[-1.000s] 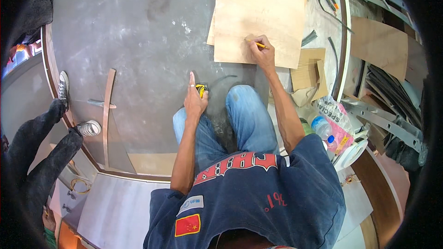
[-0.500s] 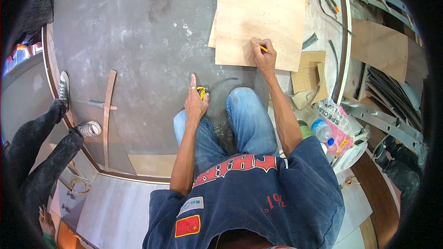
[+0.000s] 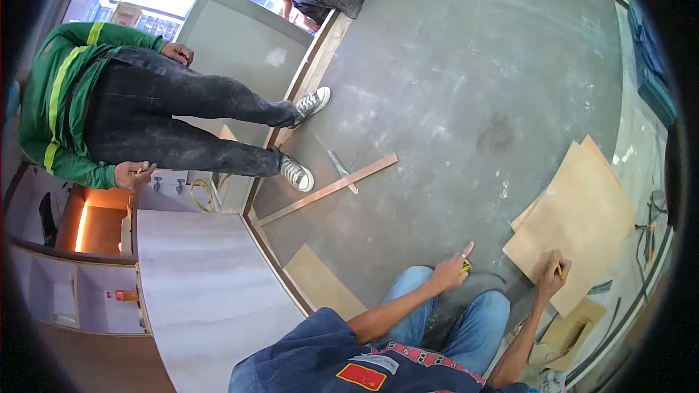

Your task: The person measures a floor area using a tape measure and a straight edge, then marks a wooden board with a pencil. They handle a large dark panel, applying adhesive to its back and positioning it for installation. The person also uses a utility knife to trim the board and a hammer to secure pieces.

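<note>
My right hand (image 3: 550,276) grips a yellow pencil (image 3: 560,271) and rests at the near edge of a thin plywood sheet (image 3: 582,225). A second sheet lies beneath, its edges showing at the side. My left hand (image 3: 448,274) is closed around a small yellow and black tape measure (image 3: 466,267), its index finger stretched out over the grey floor, close to my left knee. From its side, a dark thin strip lies curved on the floor between my two hands.
At left a person in a green jacket (image 3: 54,102) stands with sneakers on the floor's edge. A wooden strip (image 3: 328,189) lies across a pointed tool (image 3: 338,166). Torn cardboard (image 3: 571,331) lies right of my knees; a blue case (image 3: 655,94) stands far right.
My view has swung left, so the person in green shows more fully and the plywood sits farther right. Both hands keep hold of the tape measure and the pencil.
</note>
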The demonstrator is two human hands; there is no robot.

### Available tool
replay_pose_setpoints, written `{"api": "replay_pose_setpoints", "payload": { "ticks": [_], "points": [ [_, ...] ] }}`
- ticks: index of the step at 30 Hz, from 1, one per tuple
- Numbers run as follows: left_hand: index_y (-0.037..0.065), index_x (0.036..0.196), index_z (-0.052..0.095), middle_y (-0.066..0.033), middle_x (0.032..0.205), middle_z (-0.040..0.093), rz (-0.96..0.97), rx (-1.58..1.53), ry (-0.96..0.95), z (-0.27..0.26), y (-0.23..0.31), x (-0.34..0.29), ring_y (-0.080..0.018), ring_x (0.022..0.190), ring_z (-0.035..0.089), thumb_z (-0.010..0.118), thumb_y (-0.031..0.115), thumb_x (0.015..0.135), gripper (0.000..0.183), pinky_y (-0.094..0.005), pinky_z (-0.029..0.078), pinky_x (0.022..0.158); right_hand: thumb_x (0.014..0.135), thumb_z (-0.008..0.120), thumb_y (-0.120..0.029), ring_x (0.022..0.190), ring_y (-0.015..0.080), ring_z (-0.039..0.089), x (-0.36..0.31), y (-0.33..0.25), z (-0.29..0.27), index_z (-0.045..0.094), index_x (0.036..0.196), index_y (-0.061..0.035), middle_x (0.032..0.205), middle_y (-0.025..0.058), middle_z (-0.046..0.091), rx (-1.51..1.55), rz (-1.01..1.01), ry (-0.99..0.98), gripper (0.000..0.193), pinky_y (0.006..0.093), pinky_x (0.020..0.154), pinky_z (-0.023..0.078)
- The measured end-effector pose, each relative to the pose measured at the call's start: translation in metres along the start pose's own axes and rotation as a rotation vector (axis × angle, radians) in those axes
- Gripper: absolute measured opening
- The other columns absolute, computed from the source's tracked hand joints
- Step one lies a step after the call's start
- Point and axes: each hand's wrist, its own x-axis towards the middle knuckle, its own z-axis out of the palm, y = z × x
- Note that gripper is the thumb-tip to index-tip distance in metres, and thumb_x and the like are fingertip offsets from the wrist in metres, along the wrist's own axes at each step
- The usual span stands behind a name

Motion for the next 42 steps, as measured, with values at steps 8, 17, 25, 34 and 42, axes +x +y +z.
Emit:
{"api": "replay_pose_setpoints", "payload": {
  "ticks": [8, 17, 25, 34, 42],
  "points": [
    [0.024, 0.151, 0.002, -0.0263, 0.127, 0.048, 0.000, 0.009, -0.003, 0.011, 0.006, 0.000, -0.0437, 0.108, 0.054, 0.064, 0.018, 0.081, 0.094, -0.0506, 0.046, 0.089, 0.097, 0.053, -0.020, 0.056, 0.0052, 0.041, 0.013, 0.012, -0.008, 0.047, 0.086, -0.0069, 0.067, -0.0021, 0.045, 0.053, 0.039, 0.005, 0.018, 0.0202, 0.050, 0.035],
    [0.024, 0.151, 0.006, -0.0228, 0.122, 0.049, 0.029, 0.003, 0.060, 0.018, 0.001, -0.002, -0.0423, 0.106, 0.055, 0.063, 0.017, 0.081, 0.090, -0.0507, 0.047, 0.088, 0.095, 0.052, -0.014, 0.070, 0.0132, 0.053, -0.026, -0.006, -0.013, 0.054, 0.097, -0.0005, 0.078, 0.0059, 0.054, -0.004, 0.014, -0.119, 0.013, 0.0280, 0.067, 0.045],
    [0.020, 0.150, 0.014, -0.0197, 0.120, 0.050, -0.054, 0.066, -0.029, 0.015, 0.015, -0.002, -0.0382, 0.101, 0.058, 0.061, 0.010, 0.082, 0.084, -0.0483, 0.050, 0.083, 0.091, 0.054, -0.005, 0.080, 0.0175, 0.058, -0.111, -0.079, 0.015, 0.059, 0.101, 0.0007, 0.090, 0.0101, 0.060, -0.136, -0.060, -0.516, 0.012, 0.0302, 0.073, 0.046],
    [0.019, 0.150, 0.015, -0.0201, 0.116, 0.050, 0.034, 0.021, 0.059, 0.024, 0.008, -0.003, -0.0390, 0.098, 0.058, 0.062, 0.009, 0.079, 0.086, -0.0494, 0.051, 0.080, 0.093, 0.052, -0.006, 0.078, 0.0198, 0.058, -0.091, -0.171, 0.072, 0.058, 0.102, 0.0007, 0.093, 0.0100, 0.059, 0.053, -0.186, -0.537, 0.013, 0.0304, 0.072, 0.047],
    [0.021, 0.150, 0.017, -0.0199, 0.113, 0.051, 0.016, 0.020, 0.037, 0.028, 0.002, -0.004, -0.0393, 0.098, 0.058, 0.056, 0.010, 0.082, 0.080, -0.0503, 0.051, 0.079, 0.088, 0.058, -0.025, 0.062, 0.0152, 0.046, -0.100, -0.394, 0.059, 0.050, 0.075, -0.0057, 0.072, 0.0025, 0.045, 0.663, -0.749, -0.171, 0.024, 0.0299, 0.060, 0.035]
  ]
}}
